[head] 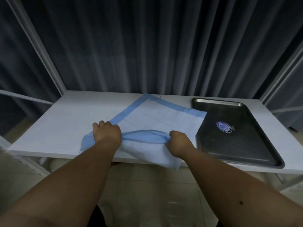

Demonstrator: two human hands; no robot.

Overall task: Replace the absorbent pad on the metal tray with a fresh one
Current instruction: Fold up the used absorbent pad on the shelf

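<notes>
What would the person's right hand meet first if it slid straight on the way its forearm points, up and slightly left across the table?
Probably the right hand would first meet the blue-bordered white absorbent pad; depth is uncertain.

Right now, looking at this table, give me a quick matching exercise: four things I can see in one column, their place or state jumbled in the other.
Things:
1. metal tray
2. absorbent pad
3. round sticker
4. hands, left hand and right hand

Places or states:
A. gripping the pad's near edge
B. bare, at the table's right end
C. on the tray's floor
D. spread on the table, left of the tray

Pairs: 1-B, 2-D, 3-C, 4-A
</notes>
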